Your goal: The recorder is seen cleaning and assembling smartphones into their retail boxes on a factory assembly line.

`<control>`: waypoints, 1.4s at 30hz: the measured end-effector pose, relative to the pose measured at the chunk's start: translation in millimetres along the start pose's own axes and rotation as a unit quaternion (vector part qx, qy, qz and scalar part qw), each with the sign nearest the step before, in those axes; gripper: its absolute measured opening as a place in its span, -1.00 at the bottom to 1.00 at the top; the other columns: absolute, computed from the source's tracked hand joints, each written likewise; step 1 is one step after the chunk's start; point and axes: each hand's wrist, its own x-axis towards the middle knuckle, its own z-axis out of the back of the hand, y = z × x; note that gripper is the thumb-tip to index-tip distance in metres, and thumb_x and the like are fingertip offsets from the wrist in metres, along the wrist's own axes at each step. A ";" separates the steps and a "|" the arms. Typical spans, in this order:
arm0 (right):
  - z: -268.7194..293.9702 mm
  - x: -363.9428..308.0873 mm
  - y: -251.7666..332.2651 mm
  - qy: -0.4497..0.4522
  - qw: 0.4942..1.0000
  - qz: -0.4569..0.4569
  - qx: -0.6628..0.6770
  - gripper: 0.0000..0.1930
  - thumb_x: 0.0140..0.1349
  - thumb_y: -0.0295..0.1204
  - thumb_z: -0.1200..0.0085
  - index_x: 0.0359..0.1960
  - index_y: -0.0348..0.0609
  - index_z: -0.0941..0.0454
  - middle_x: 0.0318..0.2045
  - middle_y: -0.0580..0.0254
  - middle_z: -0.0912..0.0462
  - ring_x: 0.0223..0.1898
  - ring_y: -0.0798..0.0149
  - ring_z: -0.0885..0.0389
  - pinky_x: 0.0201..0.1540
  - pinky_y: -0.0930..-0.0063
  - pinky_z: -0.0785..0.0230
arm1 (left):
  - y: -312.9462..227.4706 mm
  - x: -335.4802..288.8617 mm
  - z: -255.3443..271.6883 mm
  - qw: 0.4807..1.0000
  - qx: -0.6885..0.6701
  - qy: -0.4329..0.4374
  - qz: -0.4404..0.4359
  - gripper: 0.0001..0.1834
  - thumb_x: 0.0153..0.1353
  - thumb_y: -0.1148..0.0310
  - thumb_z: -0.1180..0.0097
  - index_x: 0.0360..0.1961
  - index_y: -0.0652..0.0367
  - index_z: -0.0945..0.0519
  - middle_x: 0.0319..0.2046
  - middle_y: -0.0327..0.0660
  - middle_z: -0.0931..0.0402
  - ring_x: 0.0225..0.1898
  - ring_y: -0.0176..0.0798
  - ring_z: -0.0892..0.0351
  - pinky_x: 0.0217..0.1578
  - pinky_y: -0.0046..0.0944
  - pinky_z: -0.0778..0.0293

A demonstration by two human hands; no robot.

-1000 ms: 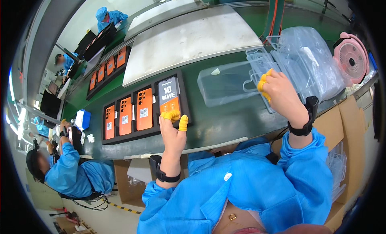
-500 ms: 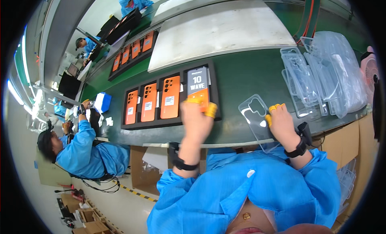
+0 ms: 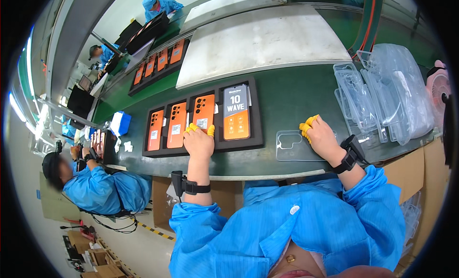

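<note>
From my remote feed I take the long black foam tray (image 3: 256,116) as my landmark; it lies on the dark green surface (image 3: 306,98). Its compartments hold a row of four phones: a leftmost orange phone (image 3: 155,122), a second orange phone (image 3: 178,115) and a third orange phone (image 3: 204,108), all with camera ends away from me and white labels on their backs, then a phone with a grey-and-orange front film (image 3: 236,113) in the rightmost compartment.

My left hand (image 3: 199,143), capped with yellow finger cots, is over the tray's near edge, its curled fingers at the lower end of the third orange phone; I cannot tell whether they grip it or only touch it. My right hand (image 3: 319,138), also in yellow cots, is right of the tray, fingers bunched narrow over a clear plastic phone case (image 3: 290,146) near the tray's right end; I cannot tell whether it is pinched or merely covered.

Well to the right of the tray I see a pile of clear plastic shells (image 3: 355,98), a clear plastic bag (image 3: 399,87) and a pink fan (image 3: 436,89). Beyond the tray lies a broad white panel (image 3: 260,46); left of it, a co-worker in blue (image 3: 107,188) sits near a blue box (image 3: 121,123)
</note>
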 end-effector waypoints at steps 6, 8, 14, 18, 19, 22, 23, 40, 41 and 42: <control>12.7 -2.0 1.0 -0.042 0.999 0.015 0.002 -0.76 -0.12 -0.41 -0.10 -0.35 -0.16 -0.50 -0.45 0.19 -0.42 -0.32 0.17 -0.39 -0.33 0.39 -0.32 | 28.4 30.6 -13.7 0.935 -0.303 0.093 0.157 -0.56 0.09 0.26 0.05 -0.14 0.47 -0.38 -0.19 0.17 -0.42 -0.03 0.06 -0.34 -0.06 -0.12 -0.27; 18.3 0.2 5.7 -0.058 0.998 0.009 0.011 -0.75 -0.12 -0.41 -0.12 -0.35 -0.16 -0.50 -0.44 0.19 -0.42 -0.34 0.16 -0.40 -0.35 0.39 -0.33 | 31.3 32.9 5.0 0.914 -0.354 0.152 0.130 -0.50 0.08 0.31 0.07 0.01 0.45 -0.28 -0.11 0.19 -0.37 -0.02 0.03 -0.35 -0.06 -0.20 -0.26; 56.3 -3.3 41.0 -0.015 0.920 -0.183 0.347 -0.65 0.01 -0.34 -0.12 -0.17 -0.22 -0.39 -0.33 0.16 -0.47 -0.26 0.22 -0.45 -0.21 0.46 -0.32 | -0.4 10.8 52.3 0.693 -0.707 0.076 0.115 -0.66 0.14 0.37 0.08 -0.09 0.35 -0.36 -0.20 -0.09 -0.44 -0.17 -0.32 -0.42 -0.17 -0.36 -0.31; 10.1 5.5 48.0 -0.120 0.787 -0.237 0.557 -0.66 0.11 -0.35 -0.04 -0.12 -0.27 -0.34 -0.27 0.15 -0.49 -0.23 0.27 -0.46 -0.16 0.47 -0.30 | -77.7 -37.2 67.3 0.643 -0.747 0.160 -0.057 -0.73 0.15 0.35 0.02 -0.17 0.27 -0.40 -0.32 -0.26 -0.43 -0.26 -0.43 -0.38 -0.18 -0.41 -0.30; 8.5 13.9 48.1 -0.130 0.751 -0.269 0.588 -0.66 0.13 -0.35 -0.01 -0.12 -0.30 -0.33 -0.26 0.15 -0.49 -0.22 0.29 -0.46 -0.16 0.48 -0.30 | -101.0 -49.4 70.3 0.640 -0.735 0.196 -0.113 -0.69 0.14 0.34 0.01 -0.13 0.28 -0.37 -0.31 -0.25 -0.40 -0.25 -0.42 -0.36 -0.17 -0.40 -0.29; 24.8 16.1 42.9 -0.196 0.687 -0.292 0.636 -0.73 0.11 -0.38 -0.02 -0.20 -0.29 -0.39 -0.34 0.13 -0.52 -0.29 0.25 -0.50 -0.23 0.50 -0.33 | -121.8 -54.4 61.3 0.629 -0.692 0.281 -0.217 -0.46 0.04 0.28 -0.12 0.00 0.29 -0.23 -0.15 -0.11 -0.30 -0.11 -0.25 -0.29 -0.07 -0.30 -0.25; 40.7 11.8 38.3 -0.168 0.830 -0.240 0.475 -0.76 0.07 -0.40 -0.05 -0.26 -0.27 -0.43 -0.38 0.13 -0.52 -0.33 0.21 -0.50 -0.30 0.49 -0.34 | -116.5 -47.5 48.6 0.781 -0.521 0.128 -0.320 -0.21 -0.14 0.22 -0.26 0.07 0.27 -0.12 -0.02 0.02 -0.17 0.04 -0.04 -0.17 0.02 -0.19 -0.18; 41.3 -14.5 3.9 0.082 0.995 -0.011 0.052 0.02 -0.41 0.03 -0.28 0.11 -0.26 -0.10 -0.04 -0.07 -0.32 0.07 -0.08 -0.19 0.12 -0.13 0.16 | -114.5 -71.7 65.7 0.824 -0.446 0.022 -0.350 0.16 -0.55 0.32 -0.44 0.15 0.29 0.00 -0.11 -0.01 -0.32 -0.07 0.02 -0.30 -0.05 -0.14 -0.24; 45.1 -12.2 5.0 0.118 0.988 -0.023 0.092 0.00 -0.41 0.04 -0.27 0.09 -0.27 -0.12 -0.03 -0.08 -0.30 0.07 -0.08 -0.19 0.12 -0.12 0.15 | -110.5 -72.5 74.4 0.817 -0.455 0.008 -0.354 0.18 -0.56 0.30 -0.45 0.15 0.29 0.00 -0.10 -0.01 -0.31 -0.05 0.01 -0.29 -0.04 -0.14 -0.24; 49.0 -10.3 5.5 0.156 0.978 -0.033 0.131 -0.01 -0.41 0.04 -0.27 0.08 -0.28 -0.15 -0.02 -0.09 -0.28 0.07 -0.07 -0.19 0.12 -0.10 0.14 | -107.4 -73.5 80.0 0.810 -0.465 -0.007 -0.357 0.19 -0.57 0.29 -0.46 0.16 0.29 0.00 -0.08 -0.01 -0.30 -0.03 -0.01 -0.28 -0.03 -0.14 -0.23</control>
